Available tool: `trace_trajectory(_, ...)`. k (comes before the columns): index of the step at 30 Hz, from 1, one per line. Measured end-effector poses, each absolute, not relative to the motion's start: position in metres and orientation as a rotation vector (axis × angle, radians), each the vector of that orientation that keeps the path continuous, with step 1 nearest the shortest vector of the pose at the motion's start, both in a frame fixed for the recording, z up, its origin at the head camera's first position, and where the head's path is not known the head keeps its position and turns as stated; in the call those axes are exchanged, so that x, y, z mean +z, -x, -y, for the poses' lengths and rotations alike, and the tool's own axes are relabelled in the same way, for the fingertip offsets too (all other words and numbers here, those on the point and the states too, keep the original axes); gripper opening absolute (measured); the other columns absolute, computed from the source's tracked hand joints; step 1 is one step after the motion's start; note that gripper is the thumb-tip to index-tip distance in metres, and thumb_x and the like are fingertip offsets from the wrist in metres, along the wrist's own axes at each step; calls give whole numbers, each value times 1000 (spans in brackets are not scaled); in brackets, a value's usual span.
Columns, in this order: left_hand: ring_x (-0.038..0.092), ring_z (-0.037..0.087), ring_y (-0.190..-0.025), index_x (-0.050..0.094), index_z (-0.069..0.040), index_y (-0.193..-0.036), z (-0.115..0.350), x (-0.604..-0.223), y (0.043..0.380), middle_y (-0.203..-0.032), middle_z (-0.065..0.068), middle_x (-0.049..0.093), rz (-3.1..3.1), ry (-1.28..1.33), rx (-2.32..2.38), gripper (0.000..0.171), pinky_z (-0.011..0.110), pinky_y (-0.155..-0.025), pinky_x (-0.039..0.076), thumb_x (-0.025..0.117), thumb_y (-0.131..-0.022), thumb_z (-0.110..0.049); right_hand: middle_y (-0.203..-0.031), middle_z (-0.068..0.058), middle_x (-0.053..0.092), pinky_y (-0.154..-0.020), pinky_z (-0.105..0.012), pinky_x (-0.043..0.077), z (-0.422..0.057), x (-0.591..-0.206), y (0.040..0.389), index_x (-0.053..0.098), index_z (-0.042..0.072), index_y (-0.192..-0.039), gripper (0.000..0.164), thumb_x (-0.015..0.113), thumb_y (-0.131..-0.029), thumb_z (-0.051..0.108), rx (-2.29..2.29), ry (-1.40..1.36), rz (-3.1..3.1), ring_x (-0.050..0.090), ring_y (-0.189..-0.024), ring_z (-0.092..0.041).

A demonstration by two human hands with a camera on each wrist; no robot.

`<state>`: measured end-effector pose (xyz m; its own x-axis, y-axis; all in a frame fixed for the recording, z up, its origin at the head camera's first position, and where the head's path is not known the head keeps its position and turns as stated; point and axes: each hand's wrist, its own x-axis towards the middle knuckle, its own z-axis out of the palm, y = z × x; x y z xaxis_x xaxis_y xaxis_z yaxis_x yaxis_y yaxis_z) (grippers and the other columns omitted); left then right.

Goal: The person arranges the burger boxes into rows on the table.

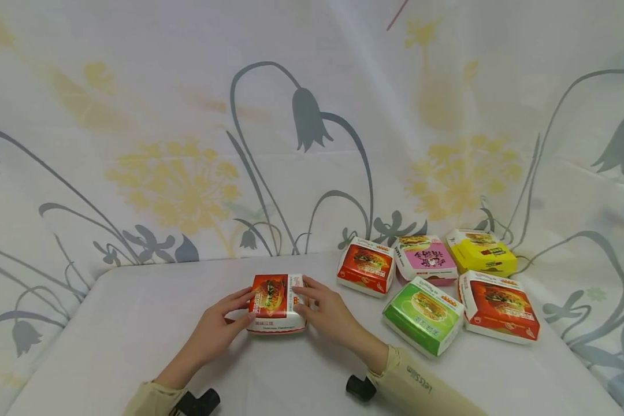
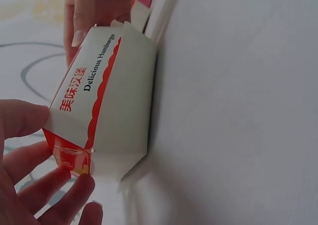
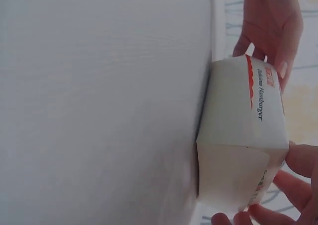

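A red and white hamburger box with a burger picture on its lid sits on the white table, "Delicious Hamburger" printed along its front. My left hand grips its left end, the thumb at the front lid corner and the fingers along the side. On the opposite end, my right hand holds it with thumb and fingers on the lid edge and side. The left wrist view shows the white front of the hamburger box with its red scalloped line. In the right wrist view the lid appears closed.
To the right stand several more burger boxes: a small red one, a pink one, a yellow one, a green one and a larger red one. A flower-patterned curtain hangs behind the table.
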<state>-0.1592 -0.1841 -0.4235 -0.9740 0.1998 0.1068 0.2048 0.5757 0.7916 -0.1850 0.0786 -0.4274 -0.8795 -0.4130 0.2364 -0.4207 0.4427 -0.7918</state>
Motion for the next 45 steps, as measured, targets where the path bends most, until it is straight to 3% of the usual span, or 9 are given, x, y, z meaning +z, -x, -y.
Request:
trace_trajectory(11, 36, 39, -141, 54, -13, -144, 206, -422, 172, -153, 8, 44, 2834, 341, -1316, 50, 49, -92, 52, 64, -98, -27, -154, -15, 40, -112, -53, 33, -56, -434, 204, 61, 5, -136, 42, 66, -98, 21, 1477, -766, 2669, 35, -142, -34)
trace_trajectory(27, 42, 39, -137, 56, -8, -141, 218, -417, 189, -150, 9, 48, 2810, 433, -1231, 50, 45, -88, 54, 67, -96, -26, -155, -18, 37, -114, -52, 30, -45, -429, 219, 59, 1, -137, 43, 64, -99, 20, 1530, -780, 2646, 32, -143, -37)
trace_trajectory(35, 42, 38, -137, 55, -10, -143, 211, -421, 190, -150, 10, 47, 2820, 238, -1310, 57, 53, -100, 45, 65, -96, -39, -155, -17, 37, -114, -51, 30, -41, -430, 220, 59, 3, -137, 43, 65, -98, 20, 1557, -755, 2670, 32, -144, -36)
trace_trajectory(39, 45, 37, -134, 54, -12, -145, 202, -421, 190, -151, 13, 46, 2792, 104, -1372, 57, 58, -106, 37, 67, -95, -38, -154, -17, 39, -112, -51, 32, -39, -430, 220, 61, 4, -136, 42, 66, -97, 20, 1492, -747, 2688, 35, -142, -37)
trace_trajectory(45, 42, 38, -132, 50, -12, -148, 187, -420, 191, -154, 15, 39, 2760, -23, -1411, 60, 59, -106, 36, 67, -95, -35, -151, -20, 42, -110, -51, 36, -37, -427, 217, 63, 4, -133, 40, 66, -96, 19, 1412, -751, 2669, 40, -138, -38)
